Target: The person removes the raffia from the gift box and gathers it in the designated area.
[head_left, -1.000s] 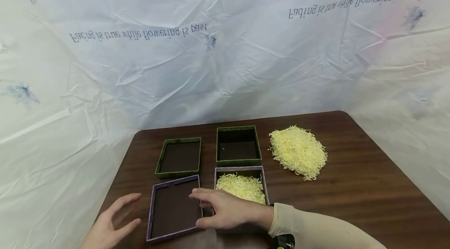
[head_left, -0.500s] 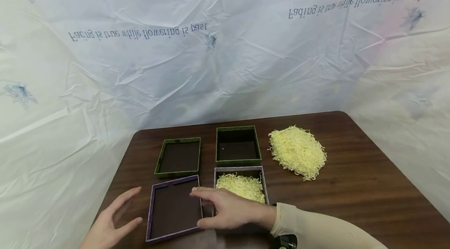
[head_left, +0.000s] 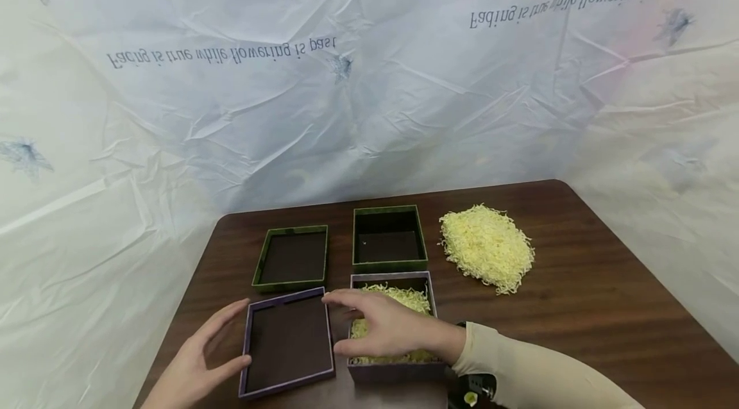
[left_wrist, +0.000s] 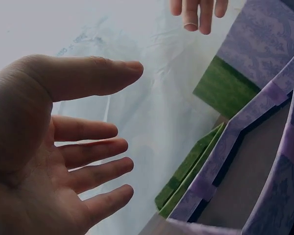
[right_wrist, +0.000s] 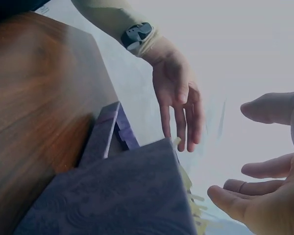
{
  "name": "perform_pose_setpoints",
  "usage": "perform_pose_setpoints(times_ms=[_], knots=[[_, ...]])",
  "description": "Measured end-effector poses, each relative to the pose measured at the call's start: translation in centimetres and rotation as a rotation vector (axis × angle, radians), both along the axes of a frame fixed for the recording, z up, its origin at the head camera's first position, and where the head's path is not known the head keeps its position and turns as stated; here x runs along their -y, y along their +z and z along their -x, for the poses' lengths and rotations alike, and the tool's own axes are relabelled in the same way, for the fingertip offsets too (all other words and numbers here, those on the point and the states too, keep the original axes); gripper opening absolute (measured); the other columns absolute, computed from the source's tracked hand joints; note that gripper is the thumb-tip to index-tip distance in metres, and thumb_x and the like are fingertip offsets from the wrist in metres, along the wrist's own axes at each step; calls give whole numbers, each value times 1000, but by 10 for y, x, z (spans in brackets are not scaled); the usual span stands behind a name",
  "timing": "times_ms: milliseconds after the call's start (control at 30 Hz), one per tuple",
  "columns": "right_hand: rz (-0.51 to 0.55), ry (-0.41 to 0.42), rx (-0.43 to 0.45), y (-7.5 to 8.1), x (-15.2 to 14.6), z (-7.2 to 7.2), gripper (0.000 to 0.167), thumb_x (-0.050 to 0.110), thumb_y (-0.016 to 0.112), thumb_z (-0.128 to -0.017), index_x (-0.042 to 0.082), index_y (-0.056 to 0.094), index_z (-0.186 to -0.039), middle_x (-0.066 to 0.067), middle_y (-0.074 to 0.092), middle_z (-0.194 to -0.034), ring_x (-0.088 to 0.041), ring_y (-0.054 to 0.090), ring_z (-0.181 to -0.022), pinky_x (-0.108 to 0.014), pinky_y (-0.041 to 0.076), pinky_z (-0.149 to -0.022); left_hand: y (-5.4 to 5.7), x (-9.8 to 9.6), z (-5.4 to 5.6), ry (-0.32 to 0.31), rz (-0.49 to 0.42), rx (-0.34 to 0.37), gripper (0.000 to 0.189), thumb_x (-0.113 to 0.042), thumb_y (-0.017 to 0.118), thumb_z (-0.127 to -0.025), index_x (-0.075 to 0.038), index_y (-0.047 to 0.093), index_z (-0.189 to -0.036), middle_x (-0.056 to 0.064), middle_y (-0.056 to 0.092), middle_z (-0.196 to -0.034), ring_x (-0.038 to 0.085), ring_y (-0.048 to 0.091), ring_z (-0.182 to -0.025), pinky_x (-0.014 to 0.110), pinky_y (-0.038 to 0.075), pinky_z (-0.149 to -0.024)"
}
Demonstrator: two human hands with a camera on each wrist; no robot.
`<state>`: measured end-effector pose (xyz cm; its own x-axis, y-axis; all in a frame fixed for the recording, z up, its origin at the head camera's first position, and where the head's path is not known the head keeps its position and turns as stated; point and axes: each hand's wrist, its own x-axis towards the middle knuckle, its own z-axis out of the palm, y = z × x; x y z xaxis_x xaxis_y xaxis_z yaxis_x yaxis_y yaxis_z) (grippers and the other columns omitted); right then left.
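My left hand (head_left: 199, 358) reaches in with spread fingers, its fingertips by the left rim of a shallow purple lid (head_left: 288, 345). The left wrist view shows its palm and fingers holding nothing, with a gap to the purple lid (left_wrist: 201, 188). Over the purple box (head_left: 398, 372), my right hand (head_left: 389, 325) has thumb and fingers parted, fingertips close to the lid's right rim. Yellow shredded paper (head_left: 412, 297) fills that box, partly hidden by the right hand. In the right wrist view the right hand (right_wrist: 269, 171) hovers beside the box, holding nothing.
Behind the purple pair sit a shallow green lid (head_left: 294, 258) and a deeper green box (head_left: 389, 266). A loose heap of yellow shredded paper (head_left: 487, 249) lies at the right on the brown wooden table (head_left: 577, 306). A printed white sheet (head_left: 369, 108) hangs around the table.
My left hand has moved right and slightly up to the purple lid's left rim. My right hand has shifted a little up and right, uncovering the purple box's front wall.
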<state>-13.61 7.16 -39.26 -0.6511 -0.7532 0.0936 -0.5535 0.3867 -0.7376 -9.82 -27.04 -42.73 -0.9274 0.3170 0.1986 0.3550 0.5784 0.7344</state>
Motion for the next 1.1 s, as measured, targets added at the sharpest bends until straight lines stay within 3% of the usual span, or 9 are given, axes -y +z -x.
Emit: perform_pose_setpoints(times_ms=[67, 300, 467, 633, 867, 1100], knots=[[6, -16, 10, 1, -2, 0, 63, 33, 67, -92, 17, 42, -147, 3, 49, -145, -10, 51, -128, -28, 47, -104, 0, -5, 3, 7, 30, -3, 79, -26, 79, -82, -27, 37, -149, 8, 42, -149, -22, 27, -129, -2, 30, -98], [17, -69, -23, 3, -9, 2, 61, 32, 70, -89, 18, 47, -144, 3, 52, -142, -12, 50, -128, -31, 46, -105, 0, -17, 12, -36, 37, 35, 80, -36, 79, -81, -32, 37, -149, 1, 39, -152, -19, 28, -130, 4, 35, -102], [10, -100, -93, 2, -15, 4, 62, 32, 72, -87, 17, 49, -142, 3, 52, -142, -15, 49, -130, -33, 46, -106, 1, -23, 18, -73, 54, 12, 80, -37, 79, -81, -32, 37, -149, 1, 41, -151, -16, 30, -132, 13, 42, -103], [27, -100, -80, 2, -23, 7, 60, 31, 71, -88, 16, 50, -142, 1, 53, -141, -19, 54, -126, -30, 51, -98, 0, -30, 23, -115, 62, -7, 79, -36, 78, -82, -32, 37, -149, -2, 41, -152, -8, 35, -134, 19, 45, -103], [15, -119, -72, 2, -32, 10, 61, 33, 70, -90, 16, 48, -144, 1, 50, -143, -19, 55, -124, -34, 52, -98, -1, -37, 27, -143, 47, -33, 80, -34, 80, -81, -26, 39, -149, 0, 40, -152, -4, 36, -136, 16, 42, -104], [9, -134, -91, 1, -41, 13, 62, 30, 72, -88, 13, 49, -143, 0, 50, -144, -19, 51, -129, -40, 51, -99, -2, -46, 29, -164, 119, -69, 82, -37, 79, -82, -31, 35, -151, -6, 38, -154, 4, 39, -136, 31, 49, -101]])
